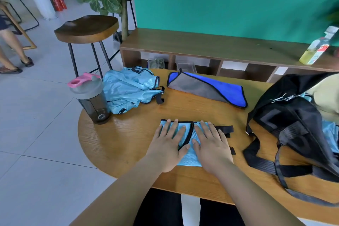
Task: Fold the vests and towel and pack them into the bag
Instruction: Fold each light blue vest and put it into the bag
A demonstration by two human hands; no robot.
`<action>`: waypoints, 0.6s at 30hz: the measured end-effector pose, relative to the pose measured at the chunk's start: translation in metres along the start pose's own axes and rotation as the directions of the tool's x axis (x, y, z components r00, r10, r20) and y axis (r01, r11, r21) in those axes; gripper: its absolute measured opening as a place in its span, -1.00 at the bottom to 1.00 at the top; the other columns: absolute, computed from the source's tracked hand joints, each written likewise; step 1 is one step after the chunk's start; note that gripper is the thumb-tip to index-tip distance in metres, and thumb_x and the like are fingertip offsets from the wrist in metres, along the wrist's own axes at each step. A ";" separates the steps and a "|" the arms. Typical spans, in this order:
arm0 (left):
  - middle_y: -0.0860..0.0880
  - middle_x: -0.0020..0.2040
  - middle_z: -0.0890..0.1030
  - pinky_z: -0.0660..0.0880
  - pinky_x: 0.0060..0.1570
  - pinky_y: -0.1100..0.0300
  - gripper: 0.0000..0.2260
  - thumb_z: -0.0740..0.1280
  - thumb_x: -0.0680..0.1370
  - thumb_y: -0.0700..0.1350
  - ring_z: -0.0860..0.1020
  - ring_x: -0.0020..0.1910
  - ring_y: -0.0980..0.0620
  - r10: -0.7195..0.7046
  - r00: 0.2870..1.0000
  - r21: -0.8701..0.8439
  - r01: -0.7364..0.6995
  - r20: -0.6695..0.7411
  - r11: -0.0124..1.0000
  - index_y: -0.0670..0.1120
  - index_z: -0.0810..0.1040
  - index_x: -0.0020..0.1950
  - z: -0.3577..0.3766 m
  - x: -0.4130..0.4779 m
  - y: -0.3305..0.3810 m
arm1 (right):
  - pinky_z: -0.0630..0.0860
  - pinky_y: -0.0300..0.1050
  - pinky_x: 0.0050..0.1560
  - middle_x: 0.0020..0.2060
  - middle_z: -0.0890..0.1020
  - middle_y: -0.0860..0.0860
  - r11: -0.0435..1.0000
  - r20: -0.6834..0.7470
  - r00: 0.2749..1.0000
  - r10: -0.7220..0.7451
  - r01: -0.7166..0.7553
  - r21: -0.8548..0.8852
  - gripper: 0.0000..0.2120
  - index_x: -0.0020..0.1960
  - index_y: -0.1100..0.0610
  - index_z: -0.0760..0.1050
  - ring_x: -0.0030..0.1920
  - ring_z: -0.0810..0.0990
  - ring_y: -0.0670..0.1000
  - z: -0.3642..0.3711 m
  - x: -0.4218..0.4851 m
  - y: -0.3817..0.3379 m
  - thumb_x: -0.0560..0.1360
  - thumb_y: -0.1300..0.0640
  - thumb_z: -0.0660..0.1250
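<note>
Hands lie flat, fingers straight: the left hand [169, 146] and right hand [211, 146] press a folded light-blue vest [189, 154] at the bench's [117, 139] near middle. A crumpled vest [128, 89] sits far left, towel [207, 88] far centre, black bag [286, 124] right.

I see my left hand [169, 146] and right hand [211, 147] lying flat, side by side, fingers straight, both forearms extended forward.

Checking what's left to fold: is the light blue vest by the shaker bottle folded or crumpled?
Crumpled, not folded. The vest lies in a rumpled heap beside the bottle, its black straps sticking out loose.
</note>
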State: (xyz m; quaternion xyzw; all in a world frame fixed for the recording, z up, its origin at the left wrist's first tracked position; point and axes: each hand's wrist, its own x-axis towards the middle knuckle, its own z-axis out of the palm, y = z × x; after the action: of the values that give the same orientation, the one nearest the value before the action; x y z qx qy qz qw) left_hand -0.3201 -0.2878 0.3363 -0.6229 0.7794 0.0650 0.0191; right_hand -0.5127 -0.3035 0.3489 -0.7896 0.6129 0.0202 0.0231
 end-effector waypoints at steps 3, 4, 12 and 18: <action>-0.01 0.70 -0.33 -0.26 0.64 -0.15 -0.34 -0.24 0.67 0.37 -0.42 0.64 -0.05 -0.005 1.000 -0.043 0.005 0.011 0.999 0.11 -0.23 0.71 0.000 -0.002 0.007 | -0.13 0.12 0.68 0.70 -0.17 -0.08 0.999 0.005 0.999 -0.036 0.036 -0.017 -0.38 0.72 -0.08 -0.13 0.68 -0.29 0.01 -0.001 -0.003 0.011 0.70 -0.24 -0.28; -0.02 0.69 -0.34 -0.27 0.64 -0.15 -0.34 -0.24 0.68 0.37 -0.43 0.64 -0.07 -0.034 0.999 -0.066 0.035 0.022 0.997 0.10 -0.24 0.71 -0.001 -0.006 0.014 | -0.14 0.14 0.68 0.70 -0.18 -0.06 0.997 -0.002 0.998 -0.068 0.068 -0.047 -0.37 0.72 -0.09 -0.12 0.68 -0.30 0.04 -0.003 -0.001 0.017 0.69 -0.24 -0.32; -0.12 0.73 -0.09 -0.17 0.66 -0.09 -0.29 -0.22 0.60 0.19 -0.22 0.70 -0.14 -0.141 0.969 -0.219 0.095 -0.202 0.971 -0.08 0.05 0.71 -0.021 -0.026 0.062 | 0.49 0.11 0.29 0.47 0.45 0.06 0.998 -0.339 0.939 0.055 -0.041 0.050 -0.49 0.44 0.05 0.53 0.37 0.43 0.15 -0.015 -0.029 0.000 0.50 0.12 0.49; 0.03 0.73 -0.08 -0.07 0.66 -0.05 -0.41 -0.04 0.75 0.17 -0.20 0.69 0.07 0.284 0.959 -0.103 -0.284 -0.014 0.953 -0.05 -0.01 0.73 -0.013 0.002 0.022 | 0.54 0.07 0.21 0.44 0.52 -0.02 1.000 -0.290 0.957 -0.013 0.018 0.016 -0.56 0.48 -0.01 0.50 0.40 0.48 0.08 0.023 -0.042 0.010 0.63 -0.07 0.30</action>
State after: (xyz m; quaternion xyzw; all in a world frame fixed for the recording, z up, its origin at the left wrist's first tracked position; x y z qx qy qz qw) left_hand -0.3416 -0.2867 0.3511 -0.5045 0.8564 0.1079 -0.0224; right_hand -0.5329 -0.2637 0.3285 -0.7885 0.6037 -0.1014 -0.0595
